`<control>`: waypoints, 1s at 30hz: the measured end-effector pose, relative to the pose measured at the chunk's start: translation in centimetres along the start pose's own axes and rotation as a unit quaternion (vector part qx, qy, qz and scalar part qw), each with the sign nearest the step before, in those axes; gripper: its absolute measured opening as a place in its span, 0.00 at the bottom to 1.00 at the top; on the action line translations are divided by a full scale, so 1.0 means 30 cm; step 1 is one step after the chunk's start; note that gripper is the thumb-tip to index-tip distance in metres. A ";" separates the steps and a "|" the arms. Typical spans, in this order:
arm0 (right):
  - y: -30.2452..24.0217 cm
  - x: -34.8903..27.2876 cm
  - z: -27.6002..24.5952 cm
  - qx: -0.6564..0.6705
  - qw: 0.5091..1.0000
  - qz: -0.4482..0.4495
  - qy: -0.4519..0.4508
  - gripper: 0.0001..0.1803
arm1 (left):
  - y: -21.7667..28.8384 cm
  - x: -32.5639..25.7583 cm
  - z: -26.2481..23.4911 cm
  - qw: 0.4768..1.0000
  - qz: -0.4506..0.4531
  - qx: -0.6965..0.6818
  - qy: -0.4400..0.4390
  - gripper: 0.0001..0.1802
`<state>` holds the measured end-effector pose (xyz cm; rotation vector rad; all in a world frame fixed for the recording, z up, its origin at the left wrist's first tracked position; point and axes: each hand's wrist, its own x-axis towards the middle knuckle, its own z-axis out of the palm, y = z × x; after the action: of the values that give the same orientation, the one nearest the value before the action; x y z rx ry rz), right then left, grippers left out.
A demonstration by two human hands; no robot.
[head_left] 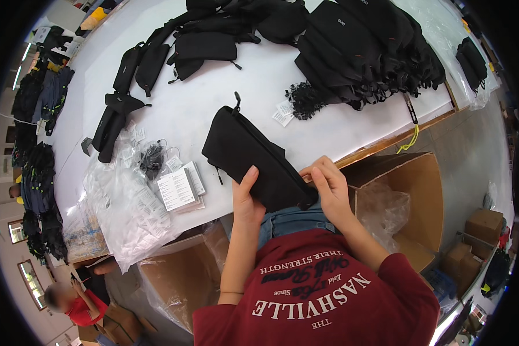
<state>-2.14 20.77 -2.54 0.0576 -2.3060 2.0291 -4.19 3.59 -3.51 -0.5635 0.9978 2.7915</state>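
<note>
Free room is mostly the bare white table top (236,81) far of the flat black fabric pouch (251,155), btw the heaps. On the far right a big pile of black bags (363,46) blocks the way, w/ a small heap of black cords (303,98) just beside it. On the left, the clear plastic sheet (127,207), paper booklets (179,187) and black strap bags (112,118) crowd the near edge. On the near right, an open brown cardboard box (421,196) stands below the table.
</note>
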 end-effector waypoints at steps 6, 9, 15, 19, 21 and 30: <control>-0.097 0.117 -0.034 0.066 0.995 -0.049 -0.057 0.13 | 0.029 -0.040 0.002 0.982 -0.112 0.101 -0.111 0.29; -0.093 0.145 -0.039 0.053 0.995 -0.079 -0.005 0.13 | 0.039 -0.070 0.026 0.968 -0.162 0.145 -0.125 0.28; -0.105 0.138 -0.042 -0.084 0.966 -0.201 0.142 0.11 | 0.019 -0.098 0.059 0.976 -0.148 0.141 -0.081 0.24; -0.110 0.117 -0.027 -0.078 0.979 -0.160 0.102 0.09 | 0.003 -0.091 0.073 0.985 -0.129 0.113 -0.027 0.19; -0.121 0.086 -0.019 -0.073 0.989 -0.128 0.030 0.08 | -0.018 -0.039 0.004 0.988 -0.145 0.048 -0.020 0.17; -0.108 0.018 -0.017 -0.004 0.979 -0.040 -0.200 0.05 | 0.086 0.037 0.022 0.986 -0.136 -0.095 -0.006 0.13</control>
<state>-2.43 20.86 0.76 0.6008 -2.4795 2.1279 -6.01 2.00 -1.96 -0.6499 0.6037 2.6540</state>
